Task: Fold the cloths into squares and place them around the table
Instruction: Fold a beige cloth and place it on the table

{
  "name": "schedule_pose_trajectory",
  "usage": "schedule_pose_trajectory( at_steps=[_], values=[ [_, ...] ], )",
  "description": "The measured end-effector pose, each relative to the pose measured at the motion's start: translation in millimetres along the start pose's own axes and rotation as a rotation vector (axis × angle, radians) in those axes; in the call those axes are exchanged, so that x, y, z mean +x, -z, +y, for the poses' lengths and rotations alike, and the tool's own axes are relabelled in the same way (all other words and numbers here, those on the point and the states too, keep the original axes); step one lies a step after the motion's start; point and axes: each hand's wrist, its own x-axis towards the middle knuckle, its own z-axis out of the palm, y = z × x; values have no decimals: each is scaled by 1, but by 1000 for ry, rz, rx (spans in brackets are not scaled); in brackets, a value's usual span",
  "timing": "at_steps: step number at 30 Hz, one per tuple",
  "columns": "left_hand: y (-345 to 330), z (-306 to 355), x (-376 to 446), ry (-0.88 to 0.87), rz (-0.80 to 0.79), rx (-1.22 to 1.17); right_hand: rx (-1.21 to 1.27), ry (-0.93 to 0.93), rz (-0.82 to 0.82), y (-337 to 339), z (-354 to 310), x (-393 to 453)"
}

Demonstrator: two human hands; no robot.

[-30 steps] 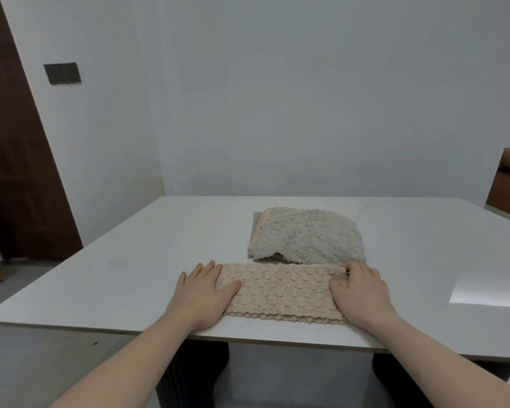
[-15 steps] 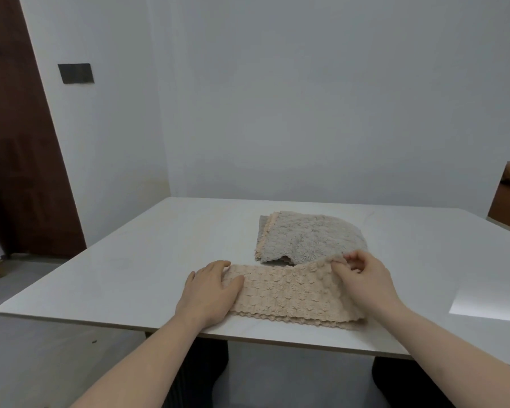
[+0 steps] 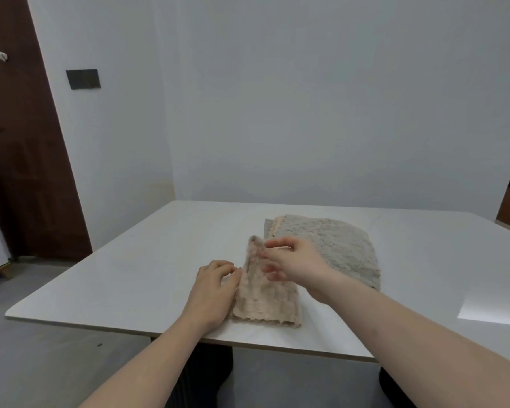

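Right hand (image 3: 295, 267) pinches the free end of the peach cloth (image 3: 267, 295), lifted and carried over toward the left end, likely to halve the strip into a square. Left hand (image 3: 211, 293) has its fingers curled against the cloth's left edge, pinning it so the fold lines up; whether it actually grasps fabric, cannot tell. Peach cloth sits at the near edge of the table (image 3: 130, 278), knobbly waffle-like weave, scalloped hem, soft and floppy, motion-blurred where raised. Behind it, toward the table's middle, the grey cloth pile (image 3: 339, 245): plush shaggy texture, roughly square, a peach layer peeking at its left edge, apparently waiting to be folded. Table is white, smooth, glossy.
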Motion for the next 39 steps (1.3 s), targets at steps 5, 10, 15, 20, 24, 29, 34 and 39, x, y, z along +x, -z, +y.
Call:
schedule_pose_trajectory(
  at_steps=[5, 10, 15, 20, 24, 29, 34, 39],
  values=[
    [4, 5, 3, 37, 37, -133, -499, 370, 158, 21, 35, -8],
    [2, -1, 4, 79, 28, -69, -610, 407, 207, 46, 82, -16],
    [0, 3, 0, 136, 110, -15, -723, 451, 130, 45, 88, -16],
    [0, 4, -2, 79, 139, 34, -833, 428, 61, 46, 93, -12],
    [-2, 0, 1, 35, 80, 75, -906, 367, 13, 45, 95, -11],
    [0, 6, -3, 51, 99, -66, -939, 343, 2, 44, 91, -12],
    [-1, 6, -5, 24, 129, -28, -976, 326, -21, 44, 90, -12],
    [-4, 3, -5, -111, 142, 41, -1000, 305, -61, 43, 86, -16]
  ],
)
